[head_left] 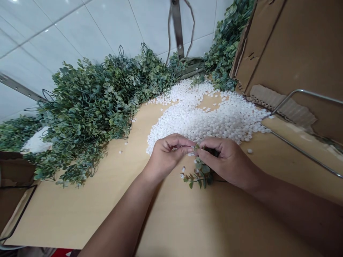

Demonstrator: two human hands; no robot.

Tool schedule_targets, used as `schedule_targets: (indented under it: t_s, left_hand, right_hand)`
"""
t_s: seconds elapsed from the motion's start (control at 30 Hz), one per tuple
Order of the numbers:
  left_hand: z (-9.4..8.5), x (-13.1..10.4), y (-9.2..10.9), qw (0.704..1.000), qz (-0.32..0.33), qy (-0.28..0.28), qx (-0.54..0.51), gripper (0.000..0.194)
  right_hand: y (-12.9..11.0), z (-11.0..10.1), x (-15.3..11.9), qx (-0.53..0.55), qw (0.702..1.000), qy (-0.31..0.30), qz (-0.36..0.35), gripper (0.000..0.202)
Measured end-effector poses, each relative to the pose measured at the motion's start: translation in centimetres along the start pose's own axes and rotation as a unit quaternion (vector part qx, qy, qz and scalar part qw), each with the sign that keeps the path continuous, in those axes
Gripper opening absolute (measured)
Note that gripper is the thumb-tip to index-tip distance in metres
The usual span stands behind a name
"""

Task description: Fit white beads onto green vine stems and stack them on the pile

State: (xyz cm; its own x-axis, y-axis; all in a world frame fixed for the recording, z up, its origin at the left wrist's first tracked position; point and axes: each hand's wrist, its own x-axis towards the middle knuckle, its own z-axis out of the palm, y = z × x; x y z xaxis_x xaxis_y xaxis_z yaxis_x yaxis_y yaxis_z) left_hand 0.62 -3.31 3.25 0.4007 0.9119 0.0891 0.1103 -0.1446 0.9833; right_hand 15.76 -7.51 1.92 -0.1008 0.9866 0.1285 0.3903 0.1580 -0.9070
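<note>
My right hand (225, 157) pinches a green leafy sprig (204, 170), whose leaves and stem hang below the fingers over the table. Fingertips of my left hand (168, 153) are pressed together at the top of the sprig, meeting the right fingertips; what they pinch is too small to make out. A few small white pieces (183, 168) show among and beside the leaves. Just beyond both hands spreads a large heap of small white pieces (193, 116).
A big pile of leafy sprigs (102, 96) lies at the left against the tiled wall (107, 21). More greenery (227, 39) is at the back right, beside a cardboard box (300, 53). A bent metal rod (305, 151) extends over the table (80, 210) at right.
</note>
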Motion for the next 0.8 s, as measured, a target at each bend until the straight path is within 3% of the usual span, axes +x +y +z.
schedule_targets:
  t_s: [0.1, 0.27, 0.8]
  left_hand:
    - [-0.07, 0.1, -0.01, 1.0, 0.008, -0.005, -0.017, 0.002]
    - [-0.3, 0.29, 0.03, 0.996, -0.034, -0.034, -0.069, 0.011]
    - [0.15, 0.16, -0.23, 0.99, -0.098, 0.002, -0.106, 0.012]
  right_hand:
    - [-0.12, 0.04, -0.04, 0.0, 1.0, -0.008, -0.01, 0.027]
    - [-0.11, 0.04, -0.09, 0.016, 1.0, -0.015, -0.018, 0.024]
    - [0.08, 0.1, 0.04, 0.019, 1.0, 0.022, 0.005, 0.026]
